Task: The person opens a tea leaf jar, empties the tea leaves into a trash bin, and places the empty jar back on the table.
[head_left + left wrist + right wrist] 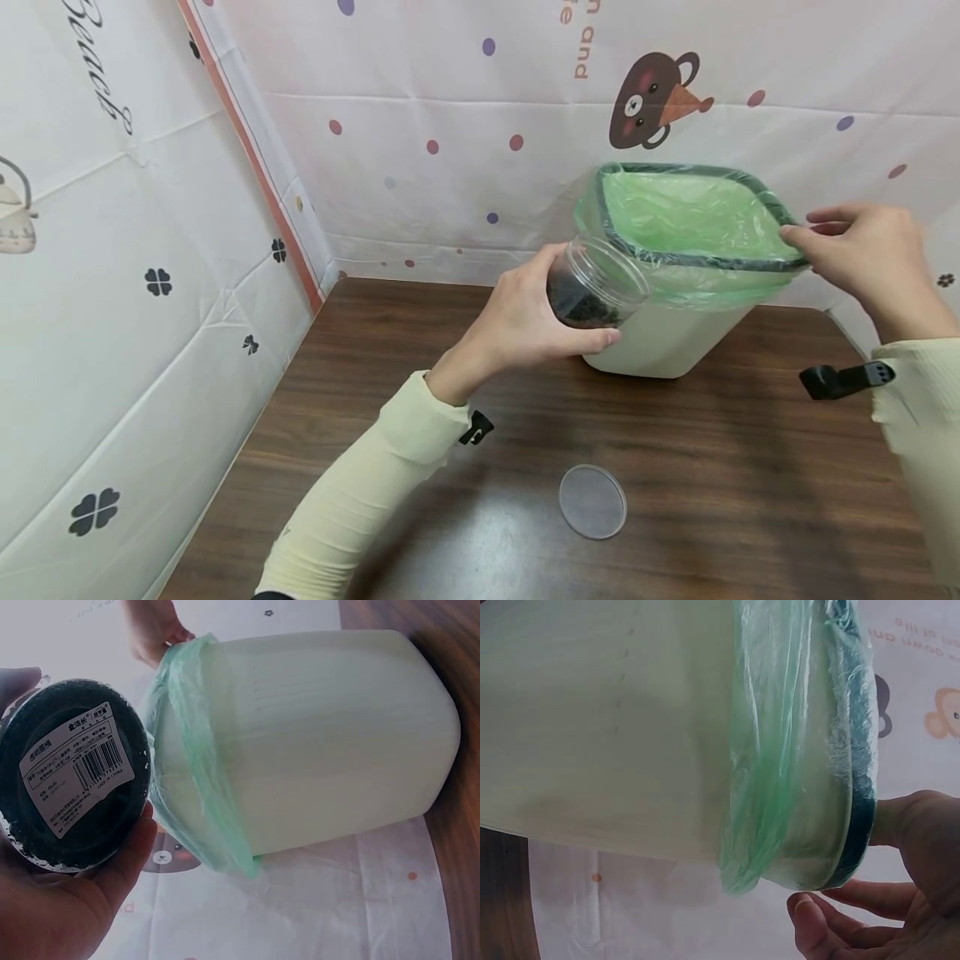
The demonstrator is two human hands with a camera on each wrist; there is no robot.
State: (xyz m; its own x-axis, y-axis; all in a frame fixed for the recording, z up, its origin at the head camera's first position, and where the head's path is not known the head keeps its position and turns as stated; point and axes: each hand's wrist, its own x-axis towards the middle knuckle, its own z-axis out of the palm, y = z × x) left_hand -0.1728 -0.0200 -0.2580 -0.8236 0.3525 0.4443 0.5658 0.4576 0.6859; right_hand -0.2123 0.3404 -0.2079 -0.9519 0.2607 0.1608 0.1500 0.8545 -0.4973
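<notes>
My left hand grips a clear plastic jar with dark, loose stuff in its lower part. The jar is uncapped and tilted, its mouth facing the bin's near left rim. Its labelled bottom shows a barcode in the left wrist view. A pale trash bin stands upright on the table, lined with a thin green bag folded over its dark rim. At the bin's right corner, my right hand pinches the rim between thumb and fingers, with the thumb on the inner side.
A round, clear lid lies flat on the brown wooden table, in front of the bin. Behind the bin rises a printed white cloth, and another cloth side stands along the table's left edge.
</notes>
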